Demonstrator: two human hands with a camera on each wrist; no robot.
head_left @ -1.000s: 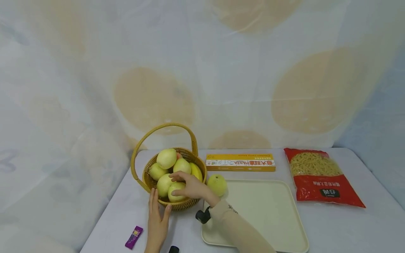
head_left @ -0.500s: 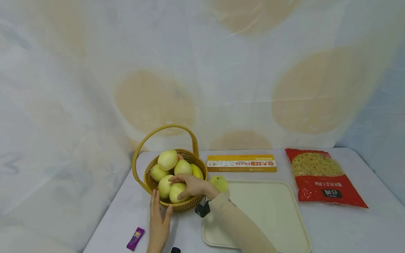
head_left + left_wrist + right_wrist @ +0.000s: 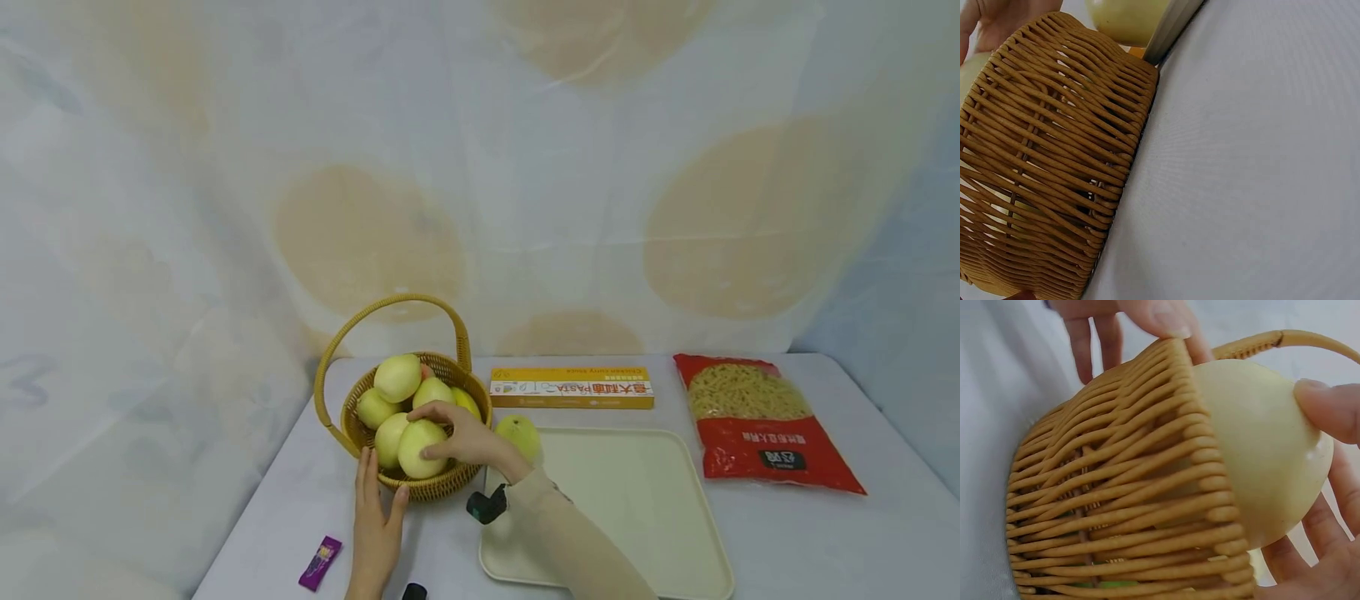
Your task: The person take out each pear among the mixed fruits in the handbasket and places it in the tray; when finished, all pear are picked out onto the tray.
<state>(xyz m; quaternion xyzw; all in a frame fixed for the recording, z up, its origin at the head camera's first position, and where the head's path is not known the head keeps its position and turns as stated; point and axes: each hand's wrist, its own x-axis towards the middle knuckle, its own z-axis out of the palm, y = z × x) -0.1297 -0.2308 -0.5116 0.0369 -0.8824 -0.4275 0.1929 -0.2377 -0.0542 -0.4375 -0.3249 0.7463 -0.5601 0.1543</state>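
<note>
A round wicker basket (image 3: 442, 483) with a tall handle (image 3: 397, 297) holds several pale yellow-green pears (image 3: 397, 377). My right hand (image 3: 465, 437) curls its thumb and fingers round the nearest pear (image 3: 420, 450), which sits raised at the front rim. In the right wrist view, this pear (image 3: 1247, 450) bulges above the woven rim, thumb on one side, fingers on the other. Straight fingers of my left hand (image 3: 375, 533) rest against the basket's near left side, the thumb by the rim. Woven wall (image 3: 1054, 162) fills much of the left wrist view.
A cream tray (image 3: 622, 508) lies right of the basket, with a yellow-green round fruit (image 3: 517, 437) by its far left corner. Behind stands a pasta box (image 3: 572, 388). A red pasta bag (image 3: 765, 425) lies far right, a purple packet (image 3: 320, 563) at front left.
My right hand has closed round the front pear and raised it slightly, up and to the left. The left hand stays at the basket's side.
</note>
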